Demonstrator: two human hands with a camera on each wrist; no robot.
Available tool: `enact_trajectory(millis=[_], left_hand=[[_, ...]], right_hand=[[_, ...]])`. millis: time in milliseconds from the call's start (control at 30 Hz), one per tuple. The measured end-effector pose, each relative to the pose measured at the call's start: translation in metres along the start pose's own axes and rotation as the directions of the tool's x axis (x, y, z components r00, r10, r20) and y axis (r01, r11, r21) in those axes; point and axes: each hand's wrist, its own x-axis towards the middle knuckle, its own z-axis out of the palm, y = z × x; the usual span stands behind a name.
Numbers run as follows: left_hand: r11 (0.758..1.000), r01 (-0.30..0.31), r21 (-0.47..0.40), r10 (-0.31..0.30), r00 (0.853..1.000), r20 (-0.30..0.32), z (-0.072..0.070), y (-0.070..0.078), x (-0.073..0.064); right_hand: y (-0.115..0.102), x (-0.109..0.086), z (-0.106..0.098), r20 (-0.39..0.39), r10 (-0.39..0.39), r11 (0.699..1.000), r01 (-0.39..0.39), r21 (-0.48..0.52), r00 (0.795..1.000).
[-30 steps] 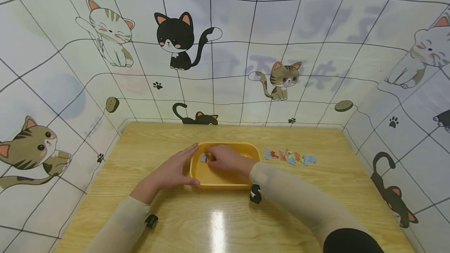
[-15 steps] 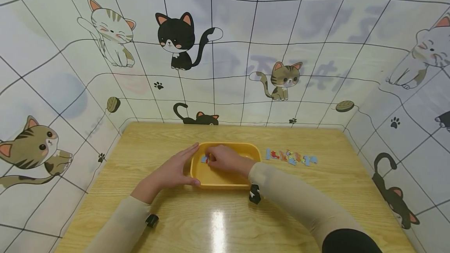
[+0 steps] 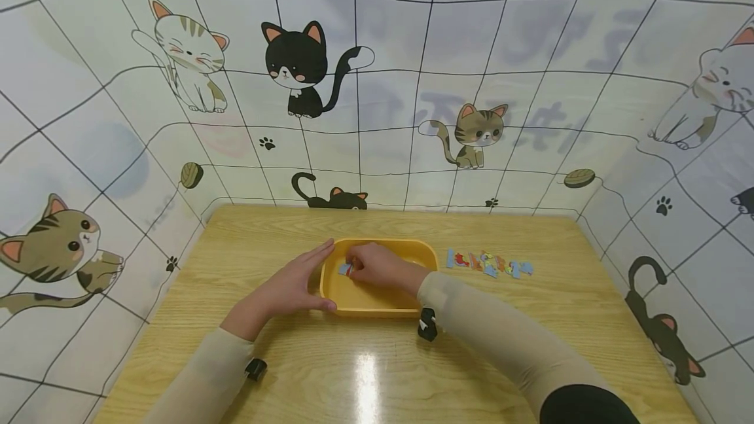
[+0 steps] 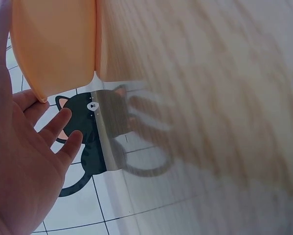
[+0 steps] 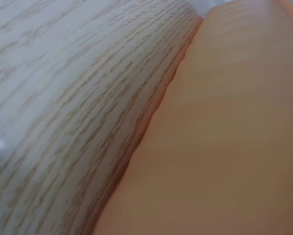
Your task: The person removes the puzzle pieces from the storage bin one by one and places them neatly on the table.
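Observation:
A yellow-orange plastic tray [image 3: 377, 313] stands on the wooden table. My left hand [image 3: 288, 288] spans its left end with fingers fairly straight, thumb at the near corner and fingertips by the far one; in the left wrist view fingertips touch the tray's edge. Inside the tray, toward its left, my right hand [image 3: 376, 265] pinches a small blue-and-red puzzle piece [image 3: 344, 269] between thumb and curled fingers, which partly cover it. The right wrist view is filled by the tray's outer wall [image 5: 200, 161] and table; the right hand is hidden there.
Right of the tray lies a row of several colourful puzzle pieces [image 3: 490, 263] in blue, red, orange and yellow. A cat-printed white cloth [image 3: 400, 149] surrounds the table [image 3: 294, 371] at the back and sides.
Both hands keep their places at the tray. The right fingers and the puzzle piece have shifted only slightly within it, and the whole head view has drifted a little.

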Motion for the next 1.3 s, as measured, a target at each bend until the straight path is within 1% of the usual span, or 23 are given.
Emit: enact_trajectory(millis=[133,400,667,833,933,1067,1233,1300], left_hand=[[1.0,0.002,-0.004,-0.002,1.0,0.003,0.0,0.001,0.0],[1.0,-0.009,-0.012,0.009,1.0,-0.007,-0.001,0.004,0.0],[1.0,0.015,-0.014,-0.014,1.0,0.005,-0.001,0.003,0.0],[1.0,0.009,-0.021,-0.009,1.0,-0.002,-0.001,0.003,0.0],[1.0,0.012,-0.019,-0.012,1.0,-0.001,-0.001,0.003,0.0],[1.0,0.014,-0.017,-0.013,1.0,0.004,0.0,0.002,0.0],[1.0,0.001,-0.02,-0.001,1.0,0.0,-0.001,0.003,0.0],[1.0,-0.001,-0.019,0.001,1.0,-0.001,-0.001,0.003,-0.001]], right_hand=[[-0.001,-0.001,-0.001,0.008,0.009,1.0,-0.009,0.019,1.0],[-0.002,0.0,0.0,0.008,0.023,1.0,-0.023,0.013,1.0],[-0.008,-0.001,0.0,0.0,0.035,0.999,-0.035,-0.024,0.999],[-0.013,-0.002,-0.001,0.004,0.045,0.998,-0.045,-0.04,0.999],[-0.012,-0.001,0.0,0.008,0.049,0.998,-0.048,-0.05,0.999],[-0.007,0.0,0.001,0.006,0.024,0.999,-0.024,-0.048,1.0],[-0.005,-0.002,-0.002,0.003,-0.026,0.999,0.026,-0.02,1.0],[-0.006,-0.004,-0.003,0.002,-0.052,0.998,0.052,-0.026,0.999]])
